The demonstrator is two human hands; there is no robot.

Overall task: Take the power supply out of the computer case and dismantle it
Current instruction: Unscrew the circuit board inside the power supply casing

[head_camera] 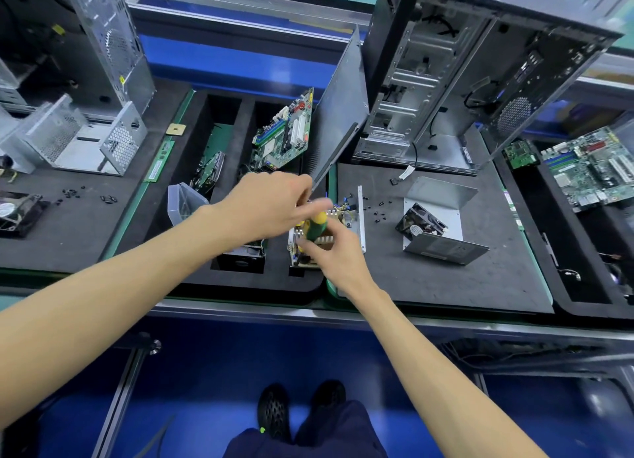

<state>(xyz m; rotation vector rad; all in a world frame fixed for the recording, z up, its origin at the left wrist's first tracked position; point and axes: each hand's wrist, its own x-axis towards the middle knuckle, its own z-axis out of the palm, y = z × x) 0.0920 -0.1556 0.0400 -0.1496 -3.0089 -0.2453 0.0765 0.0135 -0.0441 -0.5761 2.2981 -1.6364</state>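
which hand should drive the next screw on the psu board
Right. The right hand already grips the screwdriver over the board. The left hand is blurred above it, seemingly steadying the handle top, so it suits bracing.

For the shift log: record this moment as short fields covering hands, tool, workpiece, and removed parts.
right hand: grips the screwdriver by its green and yellow handle
left hand: over the power supply board, blurred; grip unclear
workpiece: board with wires exposed, at the mat edge
removed parts: metal cover with fan; loose screws
computer case: upright, side open
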